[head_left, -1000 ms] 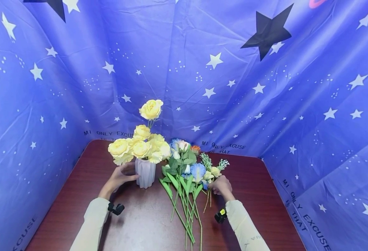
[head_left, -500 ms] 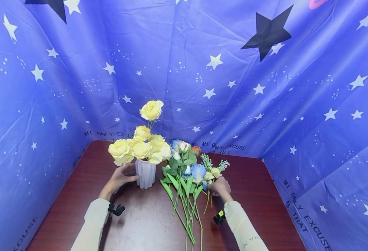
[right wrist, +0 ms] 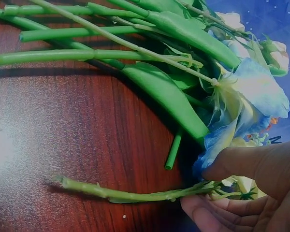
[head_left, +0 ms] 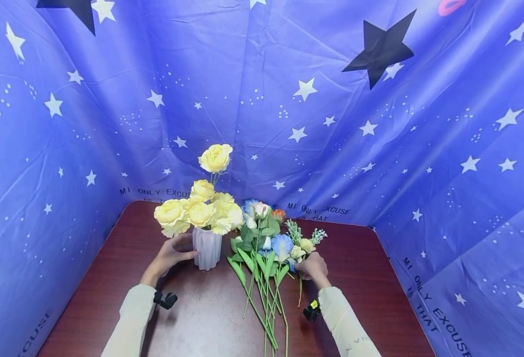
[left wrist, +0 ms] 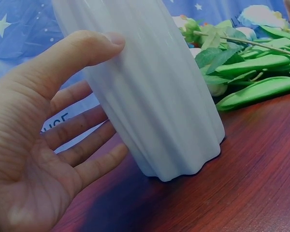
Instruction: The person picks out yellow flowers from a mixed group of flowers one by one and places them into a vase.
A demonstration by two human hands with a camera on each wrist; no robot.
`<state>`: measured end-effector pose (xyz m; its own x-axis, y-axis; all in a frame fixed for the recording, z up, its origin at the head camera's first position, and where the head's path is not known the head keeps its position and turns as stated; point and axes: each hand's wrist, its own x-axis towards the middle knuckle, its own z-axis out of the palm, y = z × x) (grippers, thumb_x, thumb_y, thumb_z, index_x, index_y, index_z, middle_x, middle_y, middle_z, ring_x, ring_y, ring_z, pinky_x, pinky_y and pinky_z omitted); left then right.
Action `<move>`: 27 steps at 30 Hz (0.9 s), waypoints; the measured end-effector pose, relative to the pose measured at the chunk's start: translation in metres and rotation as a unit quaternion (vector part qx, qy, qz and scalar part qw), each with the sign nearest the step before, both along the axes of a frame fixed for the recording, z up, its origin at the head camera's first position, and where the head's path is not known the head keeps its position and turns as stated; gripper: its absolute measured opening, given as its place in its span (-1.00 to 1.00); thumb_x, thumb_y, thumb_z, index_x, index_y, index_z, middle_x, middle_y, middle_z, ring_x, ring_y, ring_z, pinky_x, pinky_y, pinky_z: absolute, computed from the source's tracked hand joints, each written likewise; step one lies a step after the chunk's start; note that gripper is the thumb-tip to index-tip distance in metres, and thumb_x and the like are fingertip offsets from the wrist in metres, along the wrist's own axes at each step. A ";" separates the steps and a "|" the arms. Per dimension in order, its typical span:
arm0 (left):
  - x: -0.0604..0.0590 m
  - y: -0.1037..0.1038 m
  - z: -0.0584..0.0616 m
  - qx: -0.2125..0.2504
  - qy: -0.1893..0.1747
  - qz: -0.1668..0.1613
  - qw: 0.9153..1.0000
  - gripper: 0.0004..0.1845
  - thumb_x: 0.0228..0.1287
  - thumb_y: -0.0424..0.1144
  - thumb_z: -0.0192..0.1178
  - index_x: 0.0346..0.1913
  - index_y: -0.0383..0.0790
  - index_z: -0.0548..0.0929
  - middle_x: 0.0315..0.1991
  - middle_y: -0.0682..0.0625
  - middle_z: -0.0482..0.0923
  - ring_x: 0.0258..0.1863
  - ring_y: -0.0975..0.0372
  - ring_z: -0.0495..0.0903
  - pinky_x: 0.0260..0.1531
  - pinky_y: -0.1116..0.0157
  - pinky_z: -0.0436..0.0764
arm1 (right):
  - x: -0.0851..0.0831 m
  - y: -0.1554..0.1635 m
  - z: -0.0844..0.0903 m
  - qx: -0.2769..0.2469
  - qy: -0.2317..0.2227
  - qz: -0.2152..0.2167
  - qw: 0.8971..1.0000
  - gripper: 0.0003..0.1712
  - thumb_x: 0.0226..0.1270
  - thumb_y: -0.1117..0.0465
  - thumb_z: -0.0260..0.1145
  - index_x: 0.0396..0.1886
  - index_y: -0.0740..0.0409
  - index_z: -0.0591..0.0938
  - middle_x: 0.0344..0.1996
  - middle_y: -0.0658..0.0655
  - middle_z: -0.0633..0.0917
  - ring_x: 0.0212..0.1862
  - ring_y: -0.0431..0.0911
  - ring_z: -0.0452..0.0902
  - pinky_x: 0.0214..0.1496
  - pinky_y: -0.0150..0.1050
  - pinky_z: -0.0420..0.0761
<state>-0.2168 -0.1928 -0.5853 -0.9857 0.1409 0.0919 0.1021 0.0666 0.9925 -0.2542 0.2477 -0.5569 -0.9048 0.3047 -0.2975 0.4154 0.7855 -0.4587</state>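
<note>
A pale fluted vase (head_left: 207,248) stands upright on the table and bears several yellow flowers (head_left: 201,213). My left hand (head_left: 172,255) holds the vase from its left side; in the left wrist view the thumb lies on the near wall and the fingers reach partly behind it. My right hand (head_left: 314,267) pinches the green stem (right wrist: 135,195) of a small yellow flower sprig (head_left: 306,244) between thumb and fingers. Its bare stem end lies low over the table. Right beside that hand is a blue flower (right wrist: 251,96); the palm partly hides the sprig's blooms.
Several loose flowers with long green stems (head_left: 268,302) lie between the vase and my right hand. An orange bloom (head_left: 278,214) is at the back. The dark red table (head_left: 360,307) meets star-printed blue cloth (head_left: 262,99) at the back and sides.
My right hand has shifted slightly left. Two stem ends showed below it earlier; now one shows, hanging straighter. The left hand and vase stay in place.
</note>
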 end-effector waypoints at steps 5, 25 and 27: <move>0.001 0.000 -0.001 0.002 0.002 0.000 1.000 -0.36 0.17 -0.39 0.48 0.28 -0.51 0.49 0.20 -0.46 0.56 0.13 -0.02 0.66 -0.04 0.40 0.69 | 0.002 0.001 0.006 -0.017 0.004 0.001 1.000 -0.68 0.05 0.24 0.55 -0.35 0.41 0.66 -0.71 0.19 0.72 -0.68 -0.07 0.67 -0.55 -0.20 0.71; 0.000 -0.001 0.000 0.000 0.007 -0.006 1.000 -0.37 0.19 -0.40 0.45 0.30 -0.52 0.48 0.22 -0.48 0.54 0.19 -0.21 0.59 -0.04 0.42 0.68 | 0.001 0.004 0.010 0.008 0.029 0.013 0.999 -0.89 0.01 0.45 0.36 -0.64 0.31 0.65 -0.84 0.11 0.64 -0.77 -0.14 0.59 -0.53 -0.20 0.71; 0.000 -0.001 0.000 0.002 0.006 -0.007 1.000 -0.37 0.19 -0.40 0.45 0.30 -0.52 0.47 0.22 -0.48 0.53 0.19 -0.22 0.59 -0.04 0.42 0.68 | 0.002 0.005 0.010 0.017 0.044 0.014 0.999 -0.89 0.00 0.44 0.35 -0.65 0.30 0.63 -0.85 0.10 0.63 -0.78 -0.14 0.59 -0.52 -0.19 0.71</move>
<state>-0.2165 -0.1934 -0.5853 -0.9825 0.1549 0.1037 0.1143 0.0614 0.9915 -0.2522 0.2524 -0.5469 -0.9353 0.2875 -0.2060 0.3522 0.8116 -0.4661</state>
